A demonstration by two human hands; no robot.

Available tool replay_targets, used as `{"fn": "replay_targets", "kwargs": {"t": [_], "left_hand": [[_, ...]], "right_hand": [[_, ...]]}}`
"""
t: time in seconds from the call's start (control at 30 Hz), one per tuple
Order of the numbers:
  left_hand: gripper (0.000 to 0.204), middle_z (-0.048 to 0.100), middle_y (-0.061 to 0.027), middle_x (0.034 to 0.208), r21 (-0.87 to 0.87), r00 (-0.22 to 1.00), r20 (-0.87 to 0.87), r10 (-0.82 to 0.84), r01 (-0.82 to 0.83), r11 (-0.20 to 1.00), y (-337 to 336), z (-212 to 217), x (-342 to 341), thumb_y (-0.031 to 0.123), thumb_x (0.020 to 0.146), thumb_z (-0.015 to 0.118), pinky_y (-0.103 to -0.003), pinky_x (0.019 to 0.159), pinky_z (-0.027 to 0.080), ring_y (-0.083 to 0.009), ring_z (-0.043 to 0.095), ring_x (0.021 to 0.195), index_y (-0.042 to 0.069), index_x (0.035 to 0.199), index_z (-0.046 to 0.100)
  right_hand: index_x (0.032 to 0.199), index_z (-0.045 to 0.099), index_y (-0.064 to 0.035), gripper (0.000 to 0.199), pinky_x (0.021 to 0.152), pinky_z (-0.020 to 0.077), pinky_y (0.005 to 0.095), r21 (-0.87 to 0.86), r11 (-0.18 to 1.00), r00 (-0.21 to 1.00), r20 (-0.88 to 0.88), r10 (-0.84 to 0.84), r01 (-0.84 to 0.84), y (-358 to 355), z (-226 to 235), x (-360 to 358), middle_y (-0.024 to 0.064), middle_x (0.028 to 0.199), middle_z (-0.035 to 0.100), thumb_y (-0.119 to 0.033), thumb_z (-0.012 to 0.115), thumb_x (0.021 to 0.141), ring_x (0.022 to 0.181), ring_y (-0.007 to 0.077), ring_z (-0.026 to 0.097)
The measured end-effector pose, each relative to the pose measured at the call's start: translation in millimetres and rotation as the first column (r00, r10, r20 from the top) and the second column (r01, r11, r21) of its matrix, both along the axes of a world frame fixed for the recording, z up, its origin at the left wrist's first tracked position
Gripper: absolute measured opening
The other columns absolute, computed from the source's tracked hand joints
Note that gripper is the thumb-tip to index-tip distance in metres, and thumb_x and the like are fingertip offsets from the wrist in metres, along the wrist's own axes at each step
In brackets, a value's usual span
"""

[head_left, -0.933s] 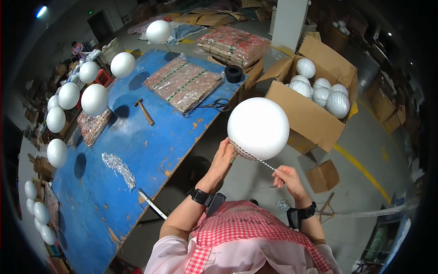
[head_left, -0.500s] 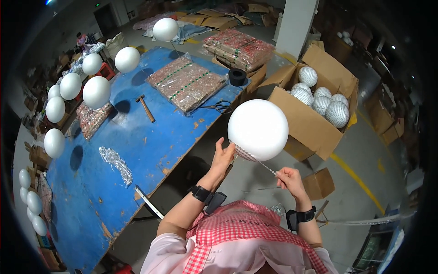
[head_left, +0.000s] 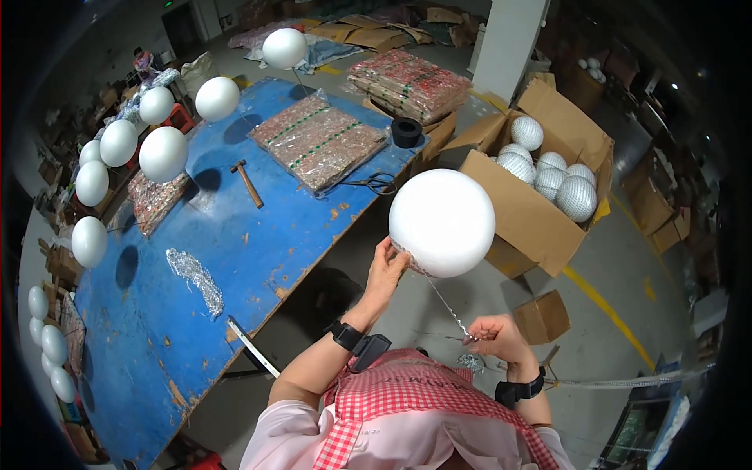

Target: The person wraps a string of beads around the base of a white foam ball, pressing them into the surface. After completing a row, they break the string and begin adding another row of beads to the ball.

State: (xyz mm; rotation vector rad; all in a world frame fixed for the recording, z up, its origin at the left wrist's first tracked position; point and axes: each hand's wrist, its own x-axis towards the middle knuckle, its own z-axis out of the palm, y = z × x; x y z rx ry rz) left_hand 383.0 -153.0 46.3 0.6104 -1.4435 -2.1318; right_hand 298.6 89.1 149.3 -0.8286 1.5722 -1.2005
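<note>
A large smooth white ball (head_left: pixel 442 222) is in front of me, past the table's near edge. My left hand (head_left: pixel 385 272) is closed against its lower left side, thumb and fingers at the rows of small shiny beads on its underside. A thin silver bead strand (head_left: pixel 448 307) runs taut from under the ball to my right hand (head_left: pixel 499 338). The right fingers pinch this strand, with the hand below and right of the ball. What supports the ball from beneath is hidden.
On the blue table (head_left: pixel 227 258) lie a hammer (head_left: pixel 247 185), scissors (head_left: pixel 374 183), a black tape roll (head_left: pixel 406 132), a wrapped pack (head_left: pixel 319 141) and a silver bead bundle (head_left: pixel 194 280). Several white balls stand on sticks. A carton (head_left: pixel 517 207) of bead-covered balls is at right.
My right hand has moved down, drawing the strand longer and steeper between it and the ball. The left hand has shifted slightly, and less of the beaded underside shows.
</note>
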Motion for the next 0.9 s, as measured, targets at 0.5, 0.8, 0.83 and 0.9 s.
{"fn": "replay_targets", "kwargs": {"t": [0.5,0.8,0.83,0.9], "left_hand": [[0.055,0.042,-0.0106,0.128,0.065,1.0,0.012,-0.028,0.027,0.998,-10.6,-1.7,3.7,0.045,0.095,0.042,-0.036,0.098,0.037,-0.0206,0.047,0.114,0.009,0.134,0.027],[0.059,0.049,-0.0059,0.124,0.075,0.989,0.009,-0.146,0.145,0.987,-17.5,-20.6,-3.5,0.042,0.094,0.047,-0.034,0.098,0.038,-0.0162,0.05,0.11,0.004,0.135,0.029],[0.06,0.05,-0.0064,0.123,0.092,0.993,-0.032,-0.118,0.12,0.988,-13.7,-18.7,-4.9,0.043,0.094,0.048,-0.033,0.097,0.038,-0.0157,0.051,0.11,0.003,0.135,0.03],[0.06,0.052,-0.0069,0.121,0.111,0.993,-0.07,-0.091,0.098,0.989,-11.7,-21.2,-6.1,0.043,0.093,0.048,-0.032,0.097,0.038,-0.0152,0.051,0.109,0.003,0.135,0.031]], "right_hand": [[0.079,0.06,-0.0041,0.023,0.045,0.0361,0.0165,-0.066,0.964,0.965,0.062,-0.253,0.257,-14.5,-56.1,-31.0,0.0012,0.058,0.059,-0.021,0.053,0.093,0.048,0.004,0.049],[0.079,0.06,-0.004,0.022,0.046,0.0373,0.0168,-0.025,0.989,0.987,0.074,-0.146,0.148,-22.3,-44.6,-26.1,0.0025,0.062,0.061,-0.019,0.052,0.093,0.05,0.0041,0.051],[0.078,0.06,-0.0039,0.022,0.046,0.0368,0.0167,-0.045,0.995,0.99,0.108,-0.088,0.094,-20.7,-38.3,-21.2,0.0025,0.062,0.061,-0.018,0.052,0.093,0.049,0.0039,0.05],[0.078,0.059,-0.0038,0.022,0.045,0.0361,0.0167,-0.062,0.995,0.992,0.1,-0.073,0.079,-24.8,-30.3,-15.8,0.0025,0.061,0.061,-0.018,0.052,0.093,0.049,0.0037,0.049]]}}
